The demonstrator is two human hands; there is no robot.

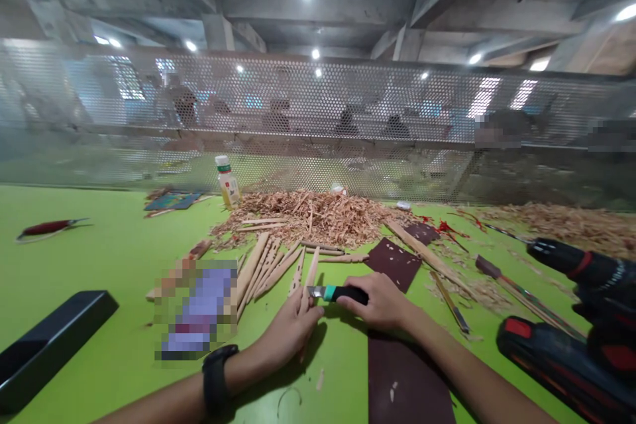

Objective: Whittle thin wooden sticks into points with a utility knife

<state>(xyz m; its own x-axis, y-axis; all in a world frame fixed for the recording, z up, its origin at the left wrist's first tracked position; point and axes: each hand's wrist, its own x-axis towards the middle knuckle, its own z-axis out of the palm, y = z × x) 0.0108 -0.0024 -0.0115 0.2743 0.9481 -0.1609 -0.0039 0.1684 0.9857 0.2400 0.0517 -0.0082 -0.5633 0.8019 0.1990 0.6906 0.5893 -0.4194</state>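
Note:
My left hand point(291, 331), with a black watch on its wrist, is closed around a carved wooden stick point(311, 273) that lies on the green table point(114, 258). My right hand point(380, 303) grips a knife with a black and teal handle point(342, 293). Its short blade point(314, 291) points left and rests against the stick just above my left fingers. Several more carved sticks point(263, 268) lie fanned out to the left of the held one.
A heap of wood shavings point(313, 215) lies behind the sticks, with a small bottle point(228, 181) at its left. Dark sandpaper sheets point(395, 264) lie near my right hand. A black and red power drill point(581, 318) is at the right. A perforated screen point(318, 119) closes off the table's far edge.

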